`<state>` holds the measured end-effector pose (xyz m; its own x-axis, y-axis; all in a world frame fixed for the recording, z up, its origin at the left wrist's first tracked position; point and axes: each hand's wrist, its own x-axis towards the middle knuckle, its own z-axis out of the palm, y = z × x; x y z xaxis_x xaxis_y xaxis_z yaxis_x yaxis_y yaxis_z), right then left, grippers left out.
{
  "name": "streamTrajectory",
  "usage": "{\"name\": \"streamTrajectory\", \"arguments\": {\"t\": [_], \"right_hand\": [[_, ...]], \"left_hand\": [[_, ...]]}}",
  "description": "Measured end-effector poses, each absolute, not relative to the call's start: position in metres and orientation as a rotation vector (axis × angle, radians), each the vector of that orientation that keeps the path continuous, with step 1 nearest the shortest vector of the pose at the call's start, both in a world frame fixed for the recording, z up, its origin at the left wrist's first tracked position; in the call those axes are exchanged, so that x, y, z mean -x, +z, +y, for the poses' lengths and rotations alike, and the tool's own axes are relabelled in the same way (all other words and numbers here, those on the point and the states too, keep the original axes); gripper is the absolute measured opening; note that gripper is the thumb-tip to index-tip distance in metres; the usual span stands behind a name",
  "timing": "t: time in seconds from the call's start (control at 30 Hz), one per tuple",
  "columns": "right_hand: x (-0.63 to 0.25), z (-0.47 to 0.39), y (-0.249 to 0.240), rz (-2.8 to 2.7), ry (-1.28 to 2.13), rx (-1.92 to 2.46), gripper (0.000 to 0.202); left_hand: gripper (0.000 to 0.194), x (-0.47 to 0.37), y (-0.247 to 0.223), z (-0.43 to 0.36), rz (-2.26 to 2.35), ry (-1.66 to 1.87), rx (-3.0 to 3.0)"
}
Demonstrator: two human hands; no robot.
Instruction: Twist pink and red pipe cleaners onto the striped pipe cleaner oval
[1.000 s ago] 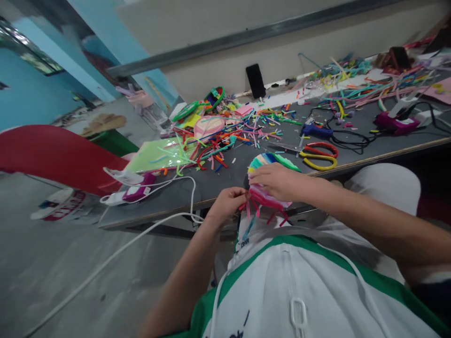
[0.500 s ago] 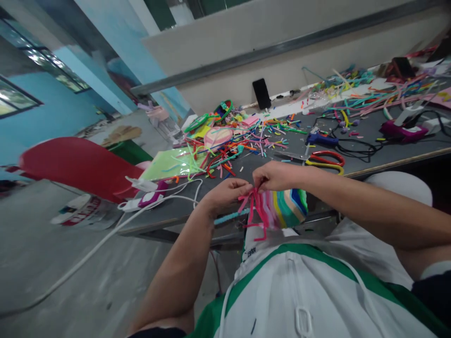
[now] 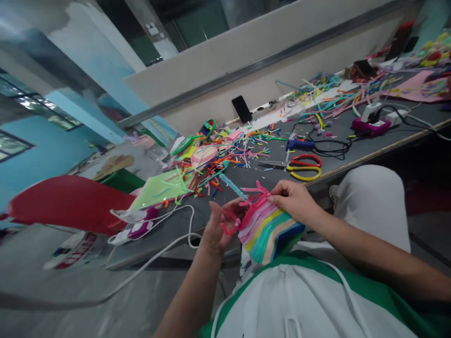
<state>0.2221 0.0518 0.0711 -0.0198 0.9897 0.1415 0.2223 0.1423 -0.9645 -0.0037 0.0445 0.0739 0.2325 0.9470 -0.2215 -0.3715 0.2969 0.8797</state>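
At lower left, a bucket (image 3: 80,253) is standing, contents unclear. Below centre, our right hand (image 3: 296,201) is pinching a striped piece (image 3: 268,232), stripes rising rightward, pink edge (image 3: 256,210) upper left; our left hand (image 3: 215,230) is lying open.

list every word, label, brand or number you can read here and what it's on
No text can be read with certainty.
White bucket: large red lettering, too blurred to read.
White clothing at the lap: small dark lettering, too small to read.
Purple power strip at the right: any print is too small to tell.
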Motion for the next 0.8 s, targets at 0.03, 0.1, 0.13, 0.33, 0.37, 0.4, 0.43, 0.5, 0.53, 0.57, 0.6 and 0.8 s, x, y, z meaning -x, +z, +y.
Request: {"name": "streamTrajectory", "arguments": {"t": [0.03, 0.1, 0.13, 0.33, 0.37, 0.4, 0.43, 0.5, 0.53, 0.57, 0.6, 0.8], "right_hand": [[-0.224, 0.050, 0.068, -1.407, 0.994, 1.274, 0.015], [-0.227, 0.048, 0.062, -1.369, 1.008, 1.292, 0.016], [-0.227, 0.047, 0.059, -1.362, 1.017, 1.297, 0.016], [-0.227, 0.043, 0.048, -1.266, 1.139, 1.308, 0.019], [-0.227, 0.043, 0.047, -1.239, 1.165, 1.303, 0.020], [-0.228, 0.043, 0.047, -1.218, 1.185, 1.301, 0.021], [-0.228, 0.042, 0.046, -1.201, 1.196, 1.303, 0.022], [-0.229, 0.042, 0.045, -1.181, 1.210, 1.301, 0.023], [-0.229, 0.042, 0.045, -1.174, 1.216, 1.296, 0.024], [-0.229, 0.042, 0.045, -1.166, 1.221, 1.294, 0.024], [-0.229, 0.041, 0.045, -1.163, 1.225, 1.294, 0.025], [-0.229, 0.040, 0.050, -1.171, 1.226, 1.326, 0.027]], "left_hand": [[0.083, 0.004, 0.073, 0.041, 0.859, 1.054, -0.818], [0.092, 0.005, 0.072, 0.036, 0.828, 1.034, -0.886], [0.089, 0.005, 0.072, 0.035, 0.836, 1.009, -0.930], [0.073, -0.003, 0.070, 0.030, 0.911, 0.947, -1.003], [0.075, -0.005, 0.070, 0.028, 0.916, 0.966, -0.974], [0.075, -0.006, 0.070, 0.025, 0.924, 0.984, -0.943], [0.072, -0.008, 0.070, 0.023, 0.939, 0.996, -0.908], [0.062, -0.012, 0.068, 0.016, 0.986, 1.014, -0.843], [0.056, -0.014, 0.067, 0.014, 1.010, 1.022, -0.816], [0.052, -0.016, 0.066, 0.011, 1.029, 1.036, -0.792], [0.048, -0.019, 0.065, 0.010, 1.041, 1.052, -0.773], [0.037, -0.030, 0.062, 0.008, 1.083, 1.131, -0.721]]}}
